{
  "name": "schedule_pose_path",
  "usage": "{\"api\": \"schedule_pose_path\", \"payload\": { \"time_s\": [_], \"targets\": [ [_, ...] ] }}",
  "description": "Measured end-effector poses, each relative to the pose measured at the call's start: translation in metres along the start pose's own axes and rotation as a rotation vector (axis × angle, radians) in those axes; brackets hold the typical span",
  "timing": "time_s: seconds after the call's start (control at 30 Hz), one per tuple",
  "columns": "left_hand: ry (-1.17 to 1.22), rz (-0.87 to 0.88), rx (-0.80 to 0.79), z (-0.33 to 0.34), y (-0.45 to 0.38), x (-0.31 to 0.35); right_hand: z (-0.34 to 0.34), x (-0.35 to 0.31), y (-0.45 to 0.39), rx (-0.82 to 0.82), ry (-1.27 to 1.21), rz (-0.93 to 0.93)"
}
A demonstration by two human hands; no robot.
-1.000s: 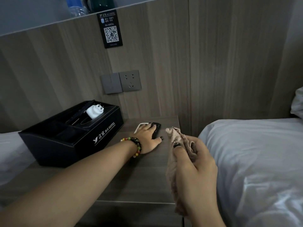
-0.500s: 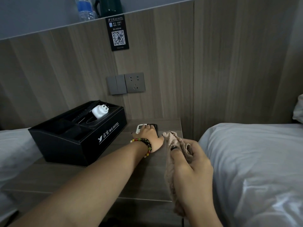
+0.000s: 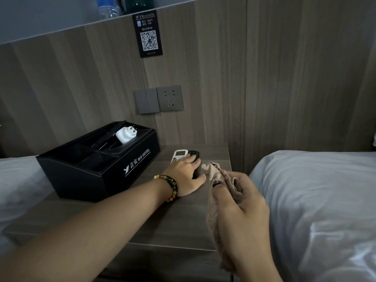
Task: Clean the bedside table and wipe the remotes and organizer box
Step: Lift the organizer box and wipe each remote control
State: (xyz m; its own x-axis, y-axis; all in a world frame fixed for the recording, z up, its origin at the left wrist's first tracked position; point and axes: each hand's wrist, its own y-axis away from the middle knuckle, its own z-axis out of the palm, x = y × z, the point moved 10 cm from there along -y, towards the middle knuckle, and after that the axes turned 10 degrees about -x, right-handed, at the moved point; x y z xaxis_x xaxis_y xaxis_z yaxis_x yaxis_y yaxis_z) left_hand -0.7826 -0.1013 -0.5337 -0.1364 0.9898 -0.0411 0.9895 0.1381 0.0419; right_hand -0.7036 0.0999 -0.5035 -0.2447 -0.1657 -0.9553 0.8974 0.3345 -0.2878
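At the back of the bench [image 3: 154, 224], near the wall, we see a white remote [image 3: 179, 155] and a black remote [image 3: 194, 157] lying side by side, touching. Our left hand [image 3: 186, 176] lies over both, fingers curled across their near ends, a beaded bracelet [image 3: 170, 187] on the wrist. Just right of it, our right hand [image 3: 241, 202] grips a bunched tan cloth [image 3: 214, 176], which hangs down past the bench's front edge. The black organizer box [image 3: 97, 169] stands at the left of the bench, a white plug adapter [image 3: 125, 135] in its rear compartment. A bed [image 3: 317, 200] lies to the right.
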Motion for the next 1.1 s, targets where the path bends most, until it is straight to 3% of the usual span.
{"api": "schedule_pose_path", "payload": {
  "time_s": [0.2,0.37,0.53,0.63,0.73,0.93,1.1],
  "targets": [
    [0.044,-0.008,-0.044,-0.012,0.010,0.000,0.007,0.004,0.002,-0.022,0.017,0.048],
    [0.166,-0.049,0.263,-0.084,0.040,-0.035,0.021,0.004,0.000,-0.049,0.079,0.025],
    [0.141,-0.299,0.447,-0.153,0.081,-0.125,0.053,0.007,0.004,-0.144,0.179,-0.056],
    [0.168,-0.545,0.267,-0.147,0.091,-0.189,0.063,0.013,0.003,-0.165,0.254,-0.089],
    [0.128,-0.675,0.091,-0.125,0.097,-0.222,0.064,0.017,0.001,-0.150,0.267,-0.092],
    [-0.052,-0.737,0.037,-0.116,0.095,-0.216,0.061,0.014,0.003,-0.133,0.259,-0.088],
    [-0.024,-0.784,0.065,-0.130,0.092,-0.220,0.062,0.015,0.004,-0.143,0.260,-0.073]
  ]
}}
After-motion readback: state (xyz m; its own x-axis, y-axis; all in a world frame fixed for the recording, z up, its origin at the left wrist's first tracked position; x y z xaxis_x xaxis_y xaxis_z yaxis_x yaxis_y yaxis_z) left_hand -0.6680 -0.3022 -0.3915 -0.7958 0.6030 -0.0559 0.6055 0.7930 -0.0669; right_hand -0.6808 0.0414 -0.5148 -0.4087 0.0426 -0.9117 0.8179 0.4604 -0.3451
